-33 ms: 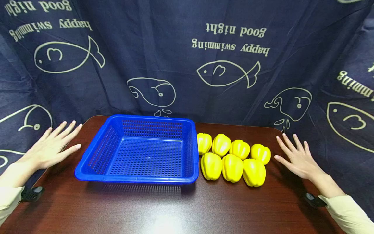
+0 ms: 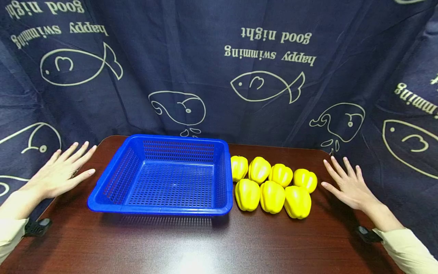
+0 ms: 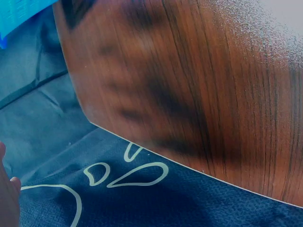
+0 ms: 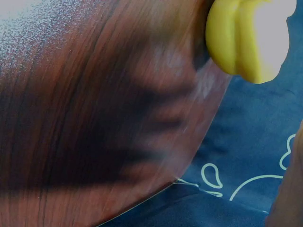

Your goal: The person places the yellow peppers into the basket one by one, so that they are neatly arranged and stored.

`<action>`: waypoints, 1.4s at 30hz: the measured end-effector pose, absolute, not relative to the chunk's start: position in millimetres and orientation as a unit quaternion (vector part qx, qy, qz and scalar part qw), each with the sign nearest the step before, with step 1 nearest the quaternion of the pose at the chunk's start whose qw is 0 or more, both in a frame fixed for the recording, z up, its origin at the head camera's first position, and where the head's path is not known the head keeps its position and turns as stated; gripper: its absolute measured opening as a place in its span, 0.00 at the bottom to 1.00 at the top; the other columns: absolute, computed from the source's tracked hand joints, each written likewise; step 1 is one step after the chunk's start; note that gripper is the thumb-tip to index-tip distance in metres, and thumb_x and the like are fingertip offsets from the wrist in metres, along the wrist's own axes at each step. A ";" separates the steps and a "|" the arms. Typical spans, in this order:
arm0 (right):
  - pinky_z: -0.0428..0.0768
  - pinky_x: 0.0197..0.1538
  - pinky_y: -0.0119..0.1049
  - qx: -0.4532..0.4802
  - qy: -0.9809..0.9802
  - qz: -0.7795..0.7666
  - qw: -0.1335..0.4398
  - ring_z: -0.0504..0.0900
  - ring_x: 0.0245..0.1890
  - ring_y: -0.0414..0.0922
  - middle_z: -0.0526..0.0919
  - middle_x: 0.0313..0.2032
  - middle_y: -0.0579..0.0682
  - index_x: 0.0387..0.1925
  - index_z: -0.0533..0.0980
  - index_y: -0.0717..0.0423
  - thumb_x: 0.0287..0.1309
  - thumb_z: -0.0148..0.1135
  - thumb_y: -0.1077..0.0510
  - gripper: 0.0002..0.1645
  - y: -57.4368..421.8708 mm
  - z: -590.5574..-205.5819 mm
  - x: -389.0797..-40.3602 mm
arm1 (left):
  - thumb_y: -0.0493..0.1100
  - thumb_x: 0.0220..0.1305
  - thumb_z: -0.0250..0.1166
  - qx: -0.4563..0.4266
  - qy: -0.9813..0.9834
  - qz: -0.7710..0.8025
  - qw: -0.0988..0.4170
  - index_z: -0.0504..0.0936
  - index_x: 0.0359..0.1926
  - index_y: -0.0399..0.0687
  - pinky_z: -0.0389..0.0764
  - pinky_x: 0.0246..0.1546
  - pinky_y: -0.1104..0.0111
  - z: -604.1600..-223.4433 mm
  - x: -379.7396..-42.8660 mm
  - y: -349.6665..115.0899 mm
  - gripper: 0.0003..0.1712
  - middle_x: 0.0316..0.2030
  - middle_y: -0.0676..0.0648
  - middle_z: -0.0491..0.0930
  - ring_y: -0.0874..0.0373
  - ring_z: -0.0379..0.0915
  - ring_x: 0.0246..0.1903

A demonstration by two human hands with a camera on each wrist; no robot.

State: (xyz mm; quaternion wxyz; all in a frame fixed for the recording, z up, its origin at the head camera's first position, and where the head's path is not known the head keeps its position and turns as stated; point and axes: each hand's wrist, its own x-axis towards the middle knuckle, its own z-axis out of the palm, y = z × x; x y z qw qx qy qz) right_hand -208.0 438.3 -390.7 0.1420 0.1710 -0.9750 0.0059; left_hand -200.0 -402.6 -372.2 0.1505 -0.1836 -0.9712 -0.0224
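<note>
My left hand (image 2: 61, 171), fingers straight and spread, is over the table's left edge, apart from the blue plastic basket (image 2: 161, 209) beside it. Nothing lies inside the basket. To the basket's right, several yellow bell peppers (image 2: 272, 196) sit in two rough rows, the back-left one partly hidden by the rim. Spread out flat with nothing in it, my right hand (image 2: 349, 188) is just right of the pepper at the back right (image 2: 305, 180). The right wrist view shows a yellow pepper (image 4: 246, 38) near the table edge; the left wrist view catches a corner of the basket (image 3: 21, 16).
The brown wood-grain table (image 2: 273, 243) has cut-off back corners and a bright glare spot at the front. Dark blue cloth (image 2: 212, 68) printed with fish and lettering hangs behind and at both sides. Each wrist wears a black strap device (image 2: 37, 227).
</note>
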 end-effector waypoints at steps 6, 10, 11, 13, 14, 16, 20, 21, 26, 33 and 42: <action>0.34 0.66 0.73 0.168 -0.976 0.007 0.140 0.27 0.75 0.61 0.40 0.76 0.56 0.76 0.43 0.45 0.65 0.51 0.39 0.46 439.1 -390.7 -207.2 | 0.56 0.68 0.55 -0.181 -0.972 -0.022 0.148 0.43 0.76 0.60 0.29 0.72 0.41 -370.9 -199.6 -402.7 0.43 0.74 0.37 0.49 0.49 0.25 0.76; 0.35 0.66 0.74 0.167 -0.976 0.008 0.139 0.28 0.75 0.61 0.40 0.76 0.57 0.76 0.41 0.43 0.65 0.50 0.39 0.46 437.8 -389.4 -206.6 | 0.55 0.67 0.56 -0.178 -0.973 -0.028 0.147 0.43 0.76 0.60 0.28 0.72 0.42 -370.7 -199.2 -403.9 0.44 0.74 0.37 0.48 0.47 0.28 0.76; 0.35 0.66 0.74 0.166 -0.976 0.008 0.138 0.28 0.75 0.61 0.40 0.76 0.56 0.76 0.41 0.43 0.65 0.50 0.39 0.46 437.2 -389.0 -206.5 | 0.54 0.67 0.56 -0.178 -0.973 -0.030 0.147 0.44 0.76 0.59 0.28 0.72 0.42 -370.9 -199.1 -404.2 0.43 0.74 0.38 0.48 0.46 0.28 0.76; 0.36 0.66 0.74 0.166 -0.977 0.010 0.137 0.28 0.75 0.62 0.39 0.76 0.56 0.76 0.41 0.43 0.65 0.51 0.40 0.47 436.0 -388.4 -206.3 | 0.54 0.68 0.56 -0.177 -0.973 -0.034 0.147 0.44 0.76 0.58 0.28 0.71 0.41 -371.4 -199.1 -404.6 0.43 0.75 0.39 0.46 0.46 0.29 0.76; 0.36 0.65 0.74 0.165 -0.977 0.011 0.137 0.29 0.75 0.62 0.39 0.76 0.56 0.76 0.41 0.43 0.65 0.51 0.40 0.47 435.3 -388.1 -206.0 | 0.54 0.68 0.56 -0.177 -0.972 -0.037 0.148 0.45 0.76 0.57 0.29 0.71 0.41 -371.7 -199.2 -404.7 0.43 0.75 0.39 0.46 0.45 0.30 0.76; 0.37 0.65 0.74 0.163 -0.977 0.018 0.133 0.30 0.75 0.63 0.39 0.76 0.56 0.76 0.41 0.43 0.65 0.51 0.41 0.47 433.7 -387.6 -205.6 | 0.53 0.68 0.55 -0.176 -0.972 -0.045 0.149 0.45 0.76 0.56 0.30 0.71 0.41 -372.3 -199.3 -404.6 0.42 0.75 0.40 0.45 0.44 0.32 0.76; 0.39 0.64 0.75 0.158 -0.979 0.031 0.126 0.35 0.74 0.66 0.43 0.76 0.59 0.76 0.40 0.43 0.66 0.50 0.40 0.46 430.0 -387.0 -206.3 | 0.52 0.69 0.54 -0.170 -0.972 -0.069 0.145 0.43 0.76 0.56 0.32 0.71 0.40 -372.5 -199.1 -403.1 0.41 0.75 0.39 0.45 0.43 0.32 0.76; 0.39 0.64 0.75 0.155 -0.980 0.036 0.123 0.36 0.74 0.66 0.44 0.75 0.59 0.76 0.39 0.42 0.66 0.50 0.40 0.46 429.0 -386.8 -206.4 | 0.52 0.70 0.54 -0.168 -0.972 -0.077 0.143 0.43 0.76 0.56 0.32 0.71 0.40 -372.2 -199.0 -402.3 0.41 0.75 0.38 0.46 0.44 0.32 0.76; 0.48 0.63 0.73 0.150 -0.979 0.069 0.122 0.45 0.72 0.68 0.48 0.74 0.61 0.76 0.41 0.44 0.67 0.50 0.42 0.45 423.3 -384.7 -204.5 | 0.48 0.71 0.53 -0.181 -0.965 -0.120 0.146 0.44 0.76 0.53 0.34 0.74 0.48 -371.8 -198.8 -397.3 0.40 0.73 0.34 0.49 0.40 0.37 0.75; 0.54 0.59 0.74 0.120 -0.974 0.165 0.100 0.54 0.67 0.72 0.53 0.71 0.69 0.76 0.43 0.49 0.68 0.50 0.44 0.44 418.9 -383.2 -202.6 | 0.44 0.71 0.54 -0.193 -0.949 -0.198 0.150 0.49 0.75 0.49 0.32 0.71 0.81 -371.9 -201.9 -391.6 0.37 0.71 0.31 0.54 0.37 0.47 0.72; 0.78 0.51 0.51 0.086 -0.953 0.280 0.070 0.72 0.56 0.70 0.65 0.61 0.75 0.70 0.51 0.67 0.68 0.54 0.49 0.41 413.0 -387.3 -210.2 | 0.44 0.71 0.56 -0.135 -0.925 -0.338 0.113 0.58 0.71 0.40 0.59 0.42 0.95 -370.1 -203.5 -381.7 0.32 0.54 0.57 0.79 0.94 0.59 0.46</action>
